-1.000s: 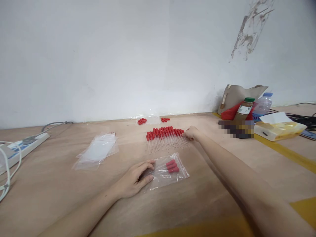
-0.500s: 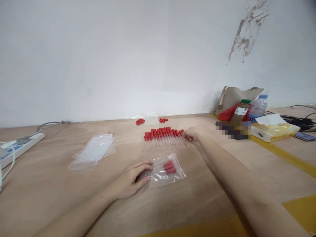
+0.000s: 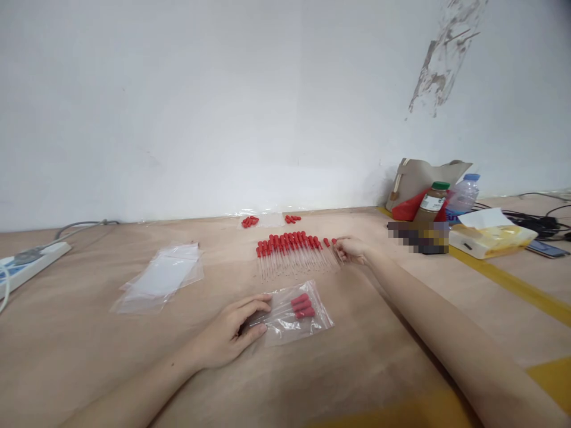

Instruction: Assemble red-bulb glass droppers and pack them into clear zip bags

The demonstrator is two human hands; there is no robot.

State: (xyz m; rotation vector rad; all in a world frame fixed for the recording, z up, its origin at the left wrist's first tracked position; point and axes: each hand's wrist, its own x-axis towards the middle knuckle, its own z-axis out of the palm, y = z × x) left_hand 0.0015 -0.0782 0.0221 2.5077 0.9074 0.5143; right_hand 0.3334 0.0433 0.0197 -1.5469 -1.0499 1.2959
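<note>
A clear zip bag [image 3: 279,339] lies flat before me, with three red-bulbed glass droppers [image 3: 303,306] inside. On its near-left end rests my left hand [image 3: 234,327], thumb and fingers apart, touching the plastic. Behind the bag, several more droppers [image 3: 289,246] lie side by side in a row, red bulbs toward the wall and thin clear tubes toward me. At the right end of that row, my right hand [image 3: 351,249] pinches one dropper near its red bulb [image 3: 334,241]; the fingers partly cover it.
Flat empty zip bags [image 3: 163,273] lie at left, near a power strip [image 3: 42,261]. Loose red bulbs [image 3: 250,222] sit on plastic by the wall. To the right stand a green-capped bottle [image 3: 432,205], a clear bottle [image 3: 466,195], a beige bag [image 3: 410,178] and a tissue pack [image 3: 493,241].
My right hand has shifted slightly right, and the dropper at its fingers now stands a little apart from the row. My left hand stays on the bag. The view has turned slightly.
</note>
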